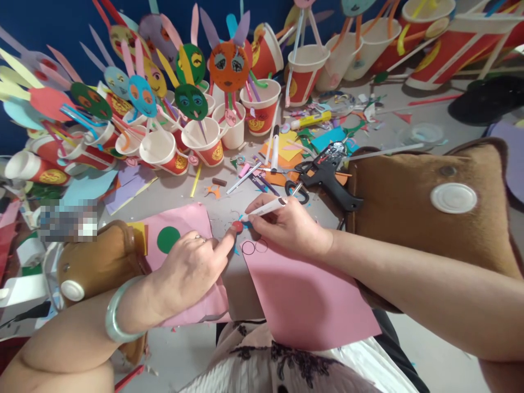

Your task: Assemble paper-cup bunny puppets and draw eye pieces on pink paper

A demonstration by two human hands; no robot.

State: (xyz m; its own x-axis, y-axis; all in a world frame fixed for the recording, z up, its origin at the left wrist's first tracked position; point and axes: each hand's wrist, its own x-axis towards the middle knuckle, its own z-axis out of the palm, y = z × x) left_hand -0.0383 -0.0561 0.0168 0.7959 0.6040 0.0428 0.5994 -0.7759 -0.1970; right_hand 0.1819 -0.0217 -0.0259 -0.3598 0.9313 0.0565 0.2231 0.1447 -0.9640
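My left hand (190,273) has its index finger stretched down onto a small red disc (237,226), the other fingers curled under. Between the thumb and fingers of my right hand (286,226) is a white marker (268,208), its tip close to the disc's edge. Two small outlined circles show near the upper left edge of a pink paper sheet (303,289) beneath my right forearm. To the left, a green paper circle (168,239) lies on another pink sheet (184,215), partly under my left hand.
Behind my hands lie a black glue gun (333,177), scissors (298,188), a yellow tube (310,119) and paper scraps. Red-and-white paper cups (204,144) with paper-faced figures line the back. Brown cushions stand at the right (393,218) and left (94,259).
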